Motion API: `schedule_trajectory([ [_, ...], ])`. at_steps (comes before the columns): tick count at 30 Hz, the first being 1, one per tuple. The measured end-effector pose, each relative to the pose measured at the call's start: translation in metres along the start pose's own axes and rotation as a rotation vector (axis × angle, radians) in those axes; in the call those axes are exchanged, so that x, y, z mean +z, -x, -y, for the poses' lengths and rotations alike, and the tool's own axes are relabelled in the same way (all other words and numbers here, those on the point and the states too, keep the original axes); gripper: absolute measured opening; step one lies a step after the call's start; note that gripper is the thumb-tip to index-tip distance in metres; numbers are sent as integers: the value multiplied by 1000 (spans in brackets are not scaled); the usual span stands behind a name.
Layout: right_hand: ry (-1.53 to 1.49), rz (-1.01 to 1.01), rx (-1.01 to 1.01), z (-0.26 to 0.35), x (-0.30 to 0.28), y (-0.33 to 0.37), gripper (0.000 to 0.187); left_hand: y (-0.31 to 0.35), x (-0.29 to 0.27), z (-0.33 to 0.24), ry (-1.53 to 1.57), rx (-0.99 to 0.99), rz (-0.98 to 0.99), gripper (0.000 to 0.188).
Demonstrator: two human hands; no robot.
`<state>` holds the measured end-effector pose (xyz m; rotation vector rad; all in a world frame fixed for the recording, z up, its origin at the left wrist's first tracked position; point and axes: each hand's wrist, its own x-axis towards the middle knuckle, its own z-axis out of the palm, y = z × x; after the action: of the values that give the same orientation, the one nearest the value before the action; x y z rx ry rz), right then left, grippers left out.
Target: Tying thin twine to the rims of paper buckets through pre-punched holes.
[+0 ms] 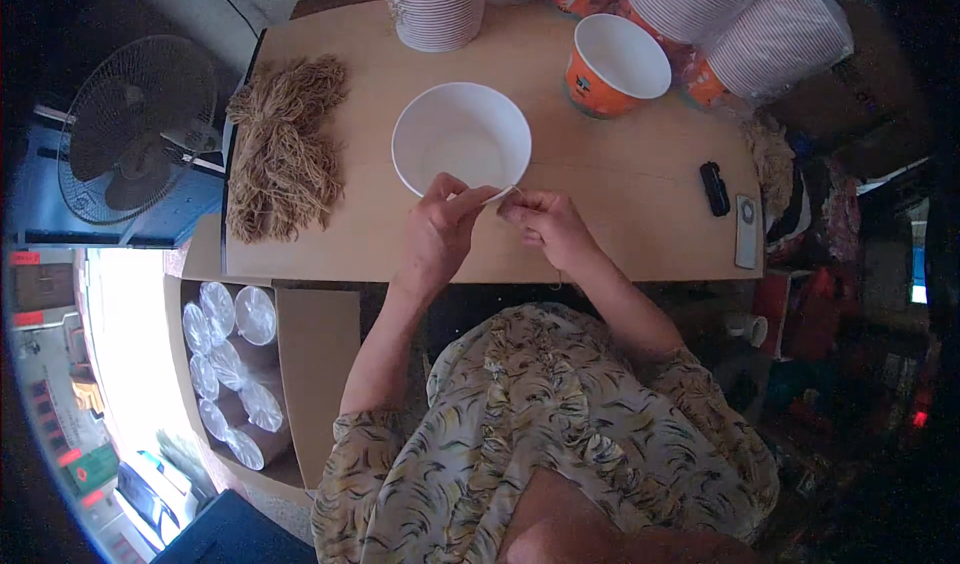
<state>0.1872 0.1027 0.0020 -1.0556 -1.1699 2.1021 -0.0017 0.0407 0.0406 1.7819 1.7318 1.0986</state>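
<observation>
A white paper bowl [463, 134] stands on the table with its mouth facing up. At its near rim, my left hand [441, 226] is closed in a pinch, its fingers touching or very close to the rim. My right hand [550, 226] is pinched just to the right, fingertips almost meeting the left ones. Between them runs a thin, pale string [512, 191], partly covered by my fingers. On the left of the table lies a thick bundle of brown strings [288, 154].
Another bowl, orange outside [620, 64], stands right of the first. A tall stack of bowls [435, 4] and several wrapped stacks [770, 39] line the back. A black object [715, 189] lies at right. A fan [140, 129] and a carton [315, 384] of wrapped items stand left.
</observation>
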Motion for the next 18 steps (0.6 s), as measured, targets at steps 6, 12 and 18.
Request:
schedule_trajectory([
  [6,302,149,66,29,-15,26,9,-4,-10,16,-17,35,-10,20],
  [12,367,266,29,64,-20,34,9,-10,-26,9,-71,49,-74,19],
  [18,286,246,101,77,-31,29,15,13,-84,-68,247,97,-61,15],
])
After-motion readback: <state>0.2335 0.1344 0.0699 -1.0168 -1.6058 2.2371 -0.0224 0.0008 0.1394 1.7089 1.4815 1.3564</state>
